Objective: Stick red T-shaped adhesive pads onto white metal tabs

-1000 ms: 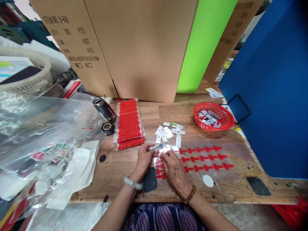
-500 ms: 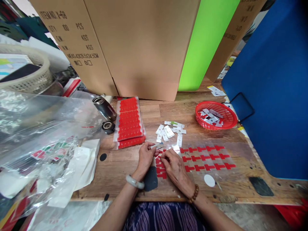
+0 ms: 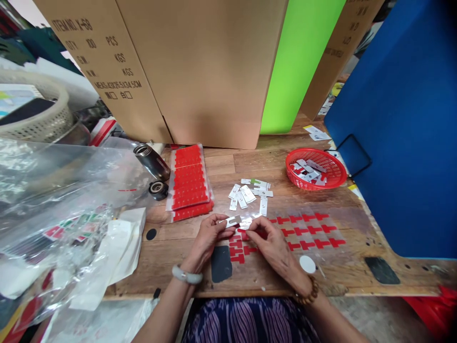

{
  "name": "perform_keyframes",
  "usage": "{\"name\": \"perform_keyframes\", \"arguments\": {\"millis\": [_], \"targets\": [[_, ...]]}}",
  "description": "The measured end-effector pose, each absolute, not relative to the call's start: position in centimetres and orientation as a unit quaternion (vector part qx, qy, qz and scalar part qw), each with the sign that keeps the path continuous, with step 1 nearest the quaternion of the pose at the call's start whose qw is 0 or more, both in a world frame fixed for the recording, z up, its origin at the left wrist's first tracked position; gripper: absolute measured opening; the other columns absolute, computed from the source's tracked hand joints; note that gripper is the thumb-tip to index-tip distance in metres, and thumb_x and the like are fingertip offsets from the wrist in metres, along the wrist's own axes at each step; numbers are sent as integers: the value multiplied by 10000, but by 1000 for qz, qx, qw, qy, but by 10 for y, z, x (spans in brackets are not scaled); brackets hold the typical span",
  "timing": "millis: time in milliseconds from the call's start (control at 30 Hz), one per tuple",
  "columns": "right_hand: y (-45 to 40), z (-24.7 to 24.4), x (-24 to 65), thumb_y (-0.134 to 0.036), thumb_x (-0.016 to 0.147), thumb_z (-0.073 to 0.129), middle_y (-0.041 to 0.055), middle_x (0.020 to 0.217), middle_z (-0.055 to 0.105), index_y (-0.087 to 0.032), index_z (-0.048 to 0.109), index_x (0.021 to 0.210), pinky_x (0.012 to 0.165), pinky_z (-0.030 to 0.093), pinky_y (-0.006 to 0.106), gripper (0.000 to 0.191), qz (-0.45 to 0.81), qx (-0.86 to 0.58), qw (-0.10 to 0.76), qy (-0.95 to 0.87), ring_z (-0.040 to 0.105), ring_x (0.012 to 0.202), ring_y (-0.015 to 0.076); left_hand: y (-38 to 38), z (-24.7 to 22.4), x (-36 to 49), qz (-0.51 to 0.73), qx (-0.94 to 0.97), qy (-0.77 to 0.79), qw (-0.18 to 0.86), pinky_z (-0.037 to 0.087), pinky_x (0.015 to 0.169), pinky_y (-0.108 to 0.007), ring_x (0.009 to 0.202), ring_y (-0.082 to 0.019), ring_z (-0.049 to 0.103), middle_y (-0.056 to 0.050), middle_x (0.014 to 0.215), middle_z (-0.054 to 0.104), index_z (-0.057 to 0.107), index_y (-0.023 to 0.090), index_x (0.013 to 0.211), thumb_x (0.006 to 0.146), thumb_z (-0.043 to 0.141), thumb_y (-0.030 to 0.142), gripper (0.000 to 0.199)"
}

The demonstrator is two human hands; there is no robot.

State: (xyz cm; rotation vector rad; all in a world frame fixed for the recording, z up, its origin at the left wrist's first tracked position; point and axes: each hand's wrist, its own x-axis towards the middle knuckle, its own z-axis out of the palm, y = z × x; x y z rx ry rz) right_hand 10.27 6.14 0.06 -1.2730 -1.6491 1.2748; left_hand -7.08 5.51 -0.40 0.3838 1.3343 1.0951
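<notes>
Between its thumb and fingers my left hand (image 3: 210, 235) pinches a small white card (image 3: 233, 221) with a grey part. Just to the right, my right hand (image 3: 273, 242) has thumb and forefinger together on a small red sticker (image 3: 243, 230). Beneath and beside the hands lies a clear sheet with rows of red T-shaped stickers (image 3: 307, 231). A loose pile of white cards (image 3: 247, 194) sits beyond my fingers. More cards rest in a red basket (image 3: 291, 178) at the right. Stacked sheets of red stickers (image 3: 189, 178) lie to the left.
A dark metal flask (image 3: 153, 163) and its black lid (image 3: 158, 189) stand left of the stacked sheets. Clear plastic bags (image 3: 71, 181) cover the left side. Large cardboard (image 3: 207, 71) rises behind, and a blue panel (image 3: 403, 133) borders the right.
My left hand has brought the white card forward, more clearly in view. My right hand has lifted from the sheet with a red sticker at its fingertips. The whole view has shifted slightly.
</notes>
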Motion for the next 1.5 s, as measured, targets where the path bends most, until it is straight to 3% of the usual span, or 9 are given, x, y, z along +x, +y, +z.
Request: {"name": "perform_keyframes", "arguments": {"millis": [200,467,1133,1500], "targets": [[64,8,107,-160,804,533,-28,688,579,-201,524,719,638,388,255,95,428,-488,344,-678,527,649,135,41,11,-65,450,173,567,668,578,615,-201,619,-154,709,-99,757,716,592,92,887,796,582,27,113],[62,4,106,-125,794,490,-28,682,547,-201,500,712,601,380,243,112,445,-464,336,-688,506,640,130,37,9,-61,431,215,559,675,565,603,-205,567,-146,692,-73,659,703,603,104,920,759,643,83,167],[60,-4,106,-128,801,485,-30,682,535,-206,497,735,596,375,239,103,425,-469,330,-700,499,636,132,36,4,-60,423,241,567,664,570,626,-246,597,-166,698,-78,680,709,610,114,928,706,747,259,298],[57,5,104,-105,789,497,-38,666,528,-201,497,716,599,366,238,121,449,-487,316,-680,485,624,126,37,0,-56,421,249,582,650,544,590,-219,553,-143,670,-72,636,710,592,114,882,603,790,194,351]]}}
